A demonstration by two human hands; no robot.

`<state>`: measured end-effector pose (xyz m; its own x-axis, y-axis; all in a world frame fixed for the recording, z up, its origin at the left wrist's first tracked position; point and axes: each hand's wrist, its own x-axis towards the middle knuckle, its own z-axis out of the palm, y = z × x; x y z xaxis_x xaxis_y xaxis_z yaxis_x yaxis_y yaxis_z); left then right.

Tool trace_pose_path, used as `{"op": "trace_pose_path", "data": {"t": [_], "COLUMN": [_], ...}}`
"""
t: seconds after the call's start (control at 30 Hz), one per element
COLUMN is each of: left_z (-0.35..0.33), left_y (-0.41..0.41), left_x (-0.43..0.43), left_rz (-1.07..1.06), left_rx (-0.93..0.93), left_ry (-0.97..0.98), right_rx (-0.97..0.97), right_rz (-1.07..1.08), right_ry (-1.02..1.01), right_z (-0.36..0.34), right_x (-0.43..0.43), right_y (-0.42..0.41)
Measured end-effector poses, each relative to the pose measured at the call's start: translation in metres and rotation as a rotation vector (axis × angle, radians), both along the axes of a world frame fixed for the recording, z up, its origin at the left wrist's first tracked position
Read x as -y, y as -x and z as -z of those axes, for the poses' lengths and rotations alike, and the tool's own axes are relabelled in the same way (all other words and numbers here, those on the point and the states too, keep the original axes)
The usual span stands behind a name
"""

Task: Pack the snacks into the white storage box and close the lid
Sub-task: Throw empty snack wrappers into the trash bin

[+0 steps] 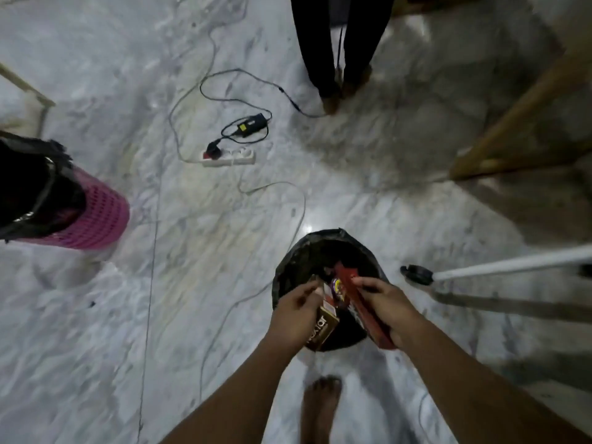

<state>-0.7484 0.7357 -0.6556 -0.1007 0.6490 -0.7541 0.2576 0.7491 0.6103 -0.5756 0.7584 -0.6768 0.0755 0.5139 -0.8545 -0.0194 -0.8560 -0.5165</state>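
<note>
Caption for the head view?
Over a black container on the marble floor, the left hand grips a brown snack box and the right hand a red packet.

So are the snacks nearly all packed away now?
Not yet. Done: nothing looks packed, and no white storage box shows in this view. In hand: the left hand grips a brown packet and the right hand grips a red packet, both above an open black bag on the floor. Left: putting the snacks into the box and closing its lid.
</note>
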Motion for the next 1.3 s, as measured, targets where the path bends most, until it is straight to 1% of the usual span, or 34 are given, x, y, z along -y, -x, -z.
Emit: {"op": "trace_pose_path", "data": {"t": [0.07, 0.13, 0.2, 0.3, 0.4, 0.47, 0.6, 0.73, 0.87, 0.97, 1.07, 1.17, 1.3], "left_z": [0.041, 0.064, 0.07, 0.054, 0.008, -0.039, -0.16, -0.275, -0.372, -0.419, -0.451, -0.47, -0.488], "left_y": [0.003, 0.006, 0.007, 0.006, -0.001, -0.014, -0.051, -0.095, -0.15, -0.203, -0.258, -0.315, -0.394], "left_x": [-0.013, -0.019, -0.024, -0.032, -0.037, -0.041, -0.046, -0.04, -0.014, 0.027, 0.093, 0.173, 0.282], "left_rz": [0.015, 0.01, 0.022, 0.11, 0.291, 0.46, 0.772, 0.938, 1.023, 1.148, 1.259, 1.424, 1.66], "left_rx": [0.007, 0.025, 0.034, -0.026, -0.083, -0.115, -0.168, -0.117, -0.101, -0.093, -0.04, 0.008, 0.086], "left_ry": [0.033, 0.09, 0.122, 0.097, 0.087, 0.069, -0.048, -0.138, -0.221, -0.342, -0.41, -0.476, -0.619], "right_rx": [-0.006, -0.02, 0.009, 0.074, 0.069, 0.076, 0.112, 0.161, 0.249, 0.317, 0.444, 0.567, 0.699], "right_rz": [0.027, 0.035, 0.017, 0.008, -0.017, -0.027, -0.012, 0.068, 0.137, 0.202, 0.25, 0.309, 0.504], "right_ry": [0.03, 0.064, 0.096, 0.107, 0.109, 0.096, 0.032, -0.07, -0.186, -0.282, -0.35, -0.348, -0.298], "right_z": [0.047, 0.068, 0.074, 0.054, 0.0, -0.053, -0.175, -0.302, -0.403, -0.458, -0.495, -0.521, -0.545], "right_x": [-0.011, -0.017, -0.022, -0.021, -0.014, -0.007, 0.014, 0.052, 0.117, 0.185, 0.269, 0.368, 0.508], "right_y": [0.002, 0.004, 0.0, -0.008, -0.019, -0.029, -0.06, -0.103, -0.151, -0.191, -0.232, -0.27, -0.31]}}
